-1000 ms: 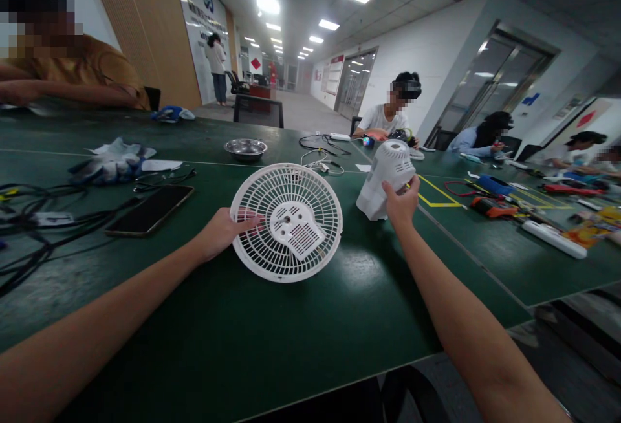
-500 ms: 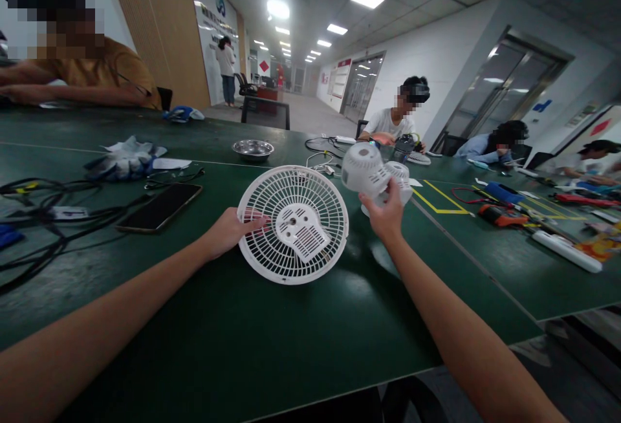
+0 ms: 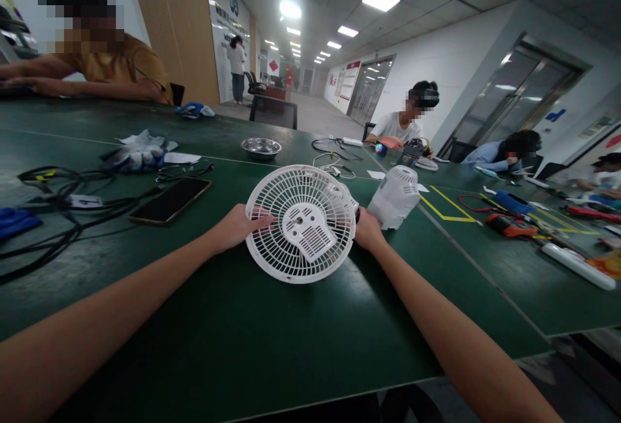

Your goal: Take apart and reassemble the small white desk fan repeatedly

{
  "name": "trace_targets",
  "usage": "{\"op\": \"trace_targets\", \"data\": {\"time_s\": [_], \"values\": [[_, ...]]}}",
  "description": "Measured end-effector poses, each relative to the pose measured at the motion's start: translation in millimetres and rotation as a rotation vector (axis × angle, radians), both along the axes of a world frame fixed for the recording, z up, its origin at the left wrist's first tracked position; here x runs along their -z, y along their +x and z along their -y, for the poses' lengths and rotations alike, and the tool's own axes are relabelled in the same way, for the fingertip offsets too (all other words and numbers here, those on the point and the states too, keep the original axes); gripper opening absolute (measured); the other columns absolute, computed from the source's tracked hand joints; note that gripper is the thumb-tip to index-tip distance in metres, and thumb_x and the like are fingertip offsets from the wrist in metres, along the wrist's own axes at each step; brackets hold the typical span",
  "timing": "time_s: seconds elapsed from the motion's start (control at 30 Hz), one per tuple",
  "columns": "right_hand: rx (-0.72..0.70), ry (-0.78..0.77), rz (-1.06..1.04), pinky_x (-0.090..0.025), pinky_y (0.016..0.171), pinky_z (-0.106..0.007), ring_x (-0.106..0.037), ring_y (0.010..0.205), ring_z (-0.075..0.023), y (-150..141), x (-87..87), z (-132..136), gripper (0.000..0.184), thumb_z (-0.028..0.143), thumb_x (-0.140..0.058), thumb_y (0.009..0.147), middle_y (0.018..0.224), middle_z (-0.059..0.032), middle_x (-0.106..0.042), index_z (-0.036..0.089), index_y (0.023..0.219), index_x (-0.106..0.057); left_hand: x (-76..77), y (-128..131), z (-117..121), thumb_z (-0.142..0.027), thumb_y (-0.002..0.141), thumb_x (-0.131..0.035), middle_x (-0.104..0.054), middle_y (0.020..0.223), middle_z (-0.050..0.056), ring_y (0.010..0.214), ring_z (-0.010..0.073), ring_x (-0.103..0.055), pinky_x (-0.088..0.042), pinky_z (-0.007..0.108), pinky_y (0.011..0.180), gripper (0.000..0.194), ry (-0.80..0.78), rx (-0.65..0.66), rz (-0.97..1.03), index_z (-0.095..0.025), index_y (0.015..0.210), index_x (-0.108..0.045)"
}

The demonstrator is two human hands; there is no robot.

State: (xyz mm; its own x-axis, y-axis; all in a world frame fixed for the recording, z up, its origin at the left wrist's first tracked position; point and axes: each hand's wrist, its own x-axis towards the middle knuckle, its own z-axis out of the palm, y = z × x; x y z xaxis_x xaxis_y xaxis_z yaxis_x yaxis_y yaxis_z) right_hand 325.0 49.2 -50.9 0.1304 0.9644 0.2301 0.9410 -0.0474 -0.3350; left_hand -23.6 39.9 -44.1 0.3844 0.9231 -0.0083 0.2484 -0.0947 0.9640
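My left hand [image 3: 240, 226] pinches the left rim of a round white fan grille [image 3: 255, 258], thumb laid over the bars. The grille is tilted up toward me, a slotted plate [image 3: 310, 232] at its centre. At its right rim is my right hand [image 3: 369, 229], closed, its fingers mostly hidden behind the grille. A rounded white fan motor housing [image 3: 345, 195] shows partly there, in the right hand's grasp. Just beyond that hand a white fan base [image 3: 396, 196] stands on the green table [image 3: 301, 332].
Left of the grille lie a phone [image 3: 171, 200], black cables [image 3: 58, 216] and gloves [image 3: 138, 154]. A metal bowl [image 3: 261, 147] and a white cord [image 3: 332, 167] lie behind. To the right are an orange-and-black meter [image 3: 509, 226] and a white bar [image 3: 577, 266]. Other people sit around the table.
My right hand has brought the motor housing left and down, behind the grille's right rim. The fan base is now seen apart from it. The left hand keeps its hold; the view has shifted slightly.
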Motion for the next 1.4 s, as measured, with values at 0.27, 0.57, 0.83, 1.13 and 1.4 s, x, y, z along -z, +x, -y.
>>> {"op": "trace_targets", "data": {"time_s": [0.27, 0.57, 0.83, 1.13, 1.4], "values": [[-0.056, 0.036, 0.178, -0.045, 0.09, -0.045, -0.059, 0.107, -0.0341, 1.4, -11.3, 7.1, 0.038, 0.049, -0.058, 0.087, 0.113, -0.0203, -0.064, 0.015, 0.099, -0.073, -3.0, -0.5, 1.7, -0.046, 0.084, -0.066, -0.076, 0.095, 0.008, 0.086, 0.0238, -0.071, -0.055, 0.038, 0.079, 0.029, 0.023, 0.004, -0.057, -0.02, 0.097, -0.073], [-0.477, -0.295, -0.856, -0.052, 0.069, -0.036, -0.064, 0.07, -0.0207, -28.4, -20.7, 36.4, 0.042, 0.06, -0.055, 0.087, 0.072, -0.0018, -0.068, 0.021, 0.086, -0.072, -6.5, 0.3, 4.7, -0.045, 0.084, -0.066, -0.075, 0.093, 0.007, 0.085, 0.0239, -0.071, -0.054, 0.039, 0.08, 0.027, 0.03, -0.008, -0.064, -0.021, 0.093, -0.073], [-0.459, -0.893, -1.455, -0.056, 0.084, -0.038, -0.071, 0.086, -0.0195, -57.3, -18.6, 60.6, 0.053, 0.063, -0.039, 0.095, 0.098, -0.0078, -0.072, 0.019, 0.112, -0.062, -3.0, -1.4, 0.8, -0.048, 0.084, -0.065, -0.075, 0.09, 0.008, 0.082, 0.024, -0.071, -0.055, 0.039, 0.077, 0.031, 0.049, 0.007, -0.09, -0.02, 0.093, -0.073], [-0.395, -0.768, -1.677, -0.057, 0.084, -0.039, -0.07, 0.095, -0.0204, -75.6, -28.4, 69.8, 0.037, 0.049, -0.047, 0.097, 0.104, -0.0072, -0.071, 0.02, 0.116, -0.06, 0.0, -2.6, 0.1, -0.049, 0.083, -0.065, -0.075, 0.085, 0.007, 0.078, 0.0239, -0.07, -0.054, 0.037, 0.075, 0.031, 0.063, -0.035, -0.122, -0.02, 0.09, -0.074], [-0.389, -0.234, -1.546, -0.056, 0.073, -0.036, -0.068, 0.086, -0.0196, -74.8, -28.3, 68.3, 0.03, 0.041, -0.067, 0.085, 0.098, -0.0001, -0.069, 0.027, 0.109, -0.055, 8.6, -0.7, -7.5, -0.06, 0.089, -0.052, -0.073, 0.09, 0.009, 0.075, 0.0216, -0.067, -0.051, 0.033, 0.065, 0.047, 0.055, -0.043, -0.027, -0.017, 0.097, -0.07]]}}
